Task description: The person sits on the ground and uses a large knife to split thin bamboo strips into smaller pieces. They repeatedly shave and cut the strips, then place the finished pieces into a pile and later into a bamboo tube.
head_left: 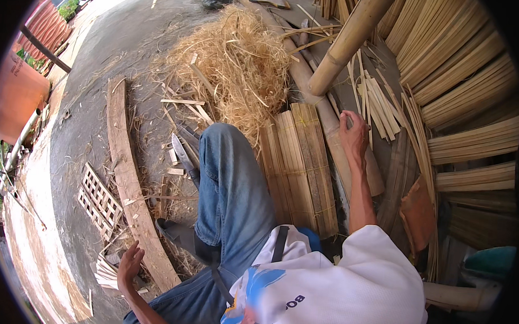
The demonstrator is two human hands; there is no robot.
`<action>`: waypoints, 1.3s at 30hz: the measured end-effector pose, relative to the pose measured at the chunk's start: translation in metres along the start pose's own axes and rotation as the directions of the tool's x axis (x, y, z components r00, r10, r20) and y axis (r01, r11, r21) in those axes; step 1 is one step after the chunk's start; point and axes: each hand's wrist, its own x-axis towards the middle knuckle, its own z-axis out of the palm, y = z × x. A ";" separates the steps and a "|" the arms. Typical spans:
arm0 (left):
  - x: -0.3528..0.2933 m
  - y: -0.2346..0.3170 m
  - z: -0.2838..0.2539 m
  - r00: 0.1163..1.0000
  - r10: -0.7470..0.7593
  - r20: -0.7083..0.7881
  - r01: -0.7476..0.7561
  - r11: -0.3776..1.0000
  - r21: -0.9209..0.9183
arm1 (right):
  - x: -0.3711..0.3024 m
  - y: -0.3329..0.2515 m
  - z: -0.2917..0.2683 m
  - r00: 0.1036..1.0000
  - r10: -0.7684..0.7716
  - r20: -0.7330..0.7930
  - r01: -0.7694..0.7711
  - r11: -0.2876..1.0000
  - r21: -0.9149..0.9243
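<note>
My left hand [130,264] is low on the left with its fingers apart and nothing visible in them. It hovers beside a long wooden plank [125,150] and a small pile of pale strips [107,273]. On the right, my right hand [354,133] is raised over a thick bamboo pole [337,136], its fingers curled together. Whatever those fingers hold, if anything, is too small to make out. Pale bamboo strips [380,106] lie just beyond that hand. A tied bundle of flat bamboo slats [299,169] rests between my bent knee and the pole.
A heap of curly shavings [235,62] spreads ahead. A knife [184,159] lies by my knee, and a woven lattice piece [99,201] left of the plank. An upright bamboo post [346,44] rises at the right, before stacked strip bundles [466,72]. A terracotta piece [417,215] leans nearby.
</note>
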 end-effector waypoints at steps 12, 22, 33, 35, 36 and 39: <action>0.009 -0.031 0.011 0.988 -0.110 0.104 0.118 0.991 -0.070 | 0.104 0.286 -0.001 0.953 0.263 0.153 -0.166 0.870 -0.464; 0.017 -0.055 0.022 0.963 -0.184 0.196 0.224 0.952 -0.209 | 0.134 0.272 -0.026 0.811 0.430 0.397 -0.167 0.820 -0.547; 0.020 -0.070 0.027 0.959 -0.204 0.197 0.257 0.919 -0.300 | 0.140 0.271 -0.019 0.747 0.499 0.439 -0.255 0.825 -0.504; 0.020 -0.075 0.027 0.960 -0.182 0.211 0.243 0.918 -0.313 | 0.144 0.271 -0.017 0.781 0.457 0.426 -0.266 0.860 -0.435; 0.019 -0.078 0.027 0.961 -0.198 0.194 0.252 0.916 -0.311 | 0.144 0.272 -0.017 0.780 0.471 0.412 -0.266 0.845 -0.463; 0.019 -0.062 0.029 0.961 -0.225 0.163 0.265 0.918 -0.295 | 0.138 0.268 -0.020 0.797 0.487 0.357 -0.267 0.815 -0.514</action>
